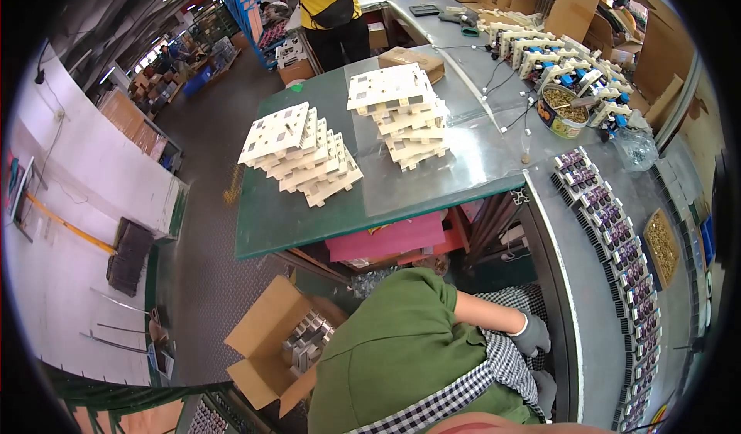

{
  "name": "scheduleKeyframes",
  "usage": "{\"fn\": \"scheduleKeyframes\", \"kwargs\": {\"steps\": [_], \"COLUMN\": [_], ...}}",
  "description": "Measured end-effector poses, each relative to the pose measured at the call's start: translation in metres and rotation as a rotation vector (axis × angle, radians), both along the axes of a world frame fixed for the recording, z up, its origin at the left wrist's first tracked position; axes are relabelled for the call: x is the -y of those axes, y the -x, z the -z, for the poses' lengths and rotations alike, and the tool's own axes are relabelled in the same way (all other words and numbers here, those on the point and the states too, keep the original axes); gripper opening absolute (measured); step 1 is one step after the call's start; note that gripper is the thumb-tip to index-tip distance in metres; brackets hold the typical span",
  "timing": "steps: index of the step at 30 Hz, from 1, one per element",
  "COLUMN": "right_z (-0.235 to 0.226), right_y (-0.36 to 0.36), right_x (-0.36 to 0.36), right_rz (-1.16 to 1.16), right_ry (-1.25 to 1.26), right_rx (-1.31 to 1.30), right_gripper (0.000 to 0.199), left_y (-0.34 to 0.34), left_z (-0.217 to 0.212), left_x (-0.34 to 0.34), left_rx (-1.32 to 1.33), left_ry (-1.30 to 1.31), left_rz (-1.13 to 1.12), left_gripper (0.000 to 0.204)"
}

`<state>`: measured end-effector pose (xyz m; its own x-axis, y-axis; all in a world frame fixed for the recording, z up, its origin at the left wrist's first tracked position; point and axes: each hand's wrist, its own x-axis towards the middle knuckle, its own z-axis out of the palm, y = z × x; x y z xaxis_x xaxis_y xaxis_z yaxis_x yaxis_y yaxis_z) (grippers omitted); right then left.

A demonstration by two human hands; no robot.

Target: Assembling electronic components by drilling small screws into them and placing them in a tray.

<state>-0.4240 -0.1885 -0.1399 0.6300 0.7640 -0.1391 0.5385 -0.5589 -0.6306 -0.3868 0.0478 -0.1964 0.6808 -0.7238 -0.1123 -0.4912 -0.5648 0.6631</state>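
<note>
Counter lot: boards stacked, units in a row, both gloved hands low at the counter edge.
Open carton (266, 349), silvery metal parts (311, 340) inside; left stack (282, 137) and right stack (390, 90) of pale boards, layers offset, on a green-topped counter (258, 233); left hand (532, 335), grey-gloved, fingers apparently curled beside the checked apron (505, 368), any grip hidden; right hand (545, 394), grey-gloved, partly hidden, opening and contents cannot be told; tub (570, 129) of small brass-coloured pieces; purple-and-white units (629, 260), long curved row on the grey-topped counter (556, 218), right of both hands, touched by neither; tray (647, 237) of similar pieces. Judged progress: stacking and lining-up done for these items; units' completeness and amount left cannot be told.
</note>
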Motion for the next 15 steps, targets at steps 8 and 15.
{"fn": "scheduleKeyframes", "kwargs": {"steps": [8, 15], "right_z": [0.014, 0.036], "right_y": [-0.006, -0.019], "right_x": [0.016, 0.031], "right_rz": [0.028, 0.007], "right_ry": [-0.093, -0.151], "right_rx": [-0.281, -0.415], "right_gripper": [0.025, 0.02], "left_y": [0.01, 0.007], "left_z": [-0.009, 0.012], "left_x": [0.022, 0.046], "left_rx": [0.156, 0.22], "left_ry": [-0.276, -0.275], "left_rz": [0.028, 0.008], "left_gripper": [0.053, 0.047]}}
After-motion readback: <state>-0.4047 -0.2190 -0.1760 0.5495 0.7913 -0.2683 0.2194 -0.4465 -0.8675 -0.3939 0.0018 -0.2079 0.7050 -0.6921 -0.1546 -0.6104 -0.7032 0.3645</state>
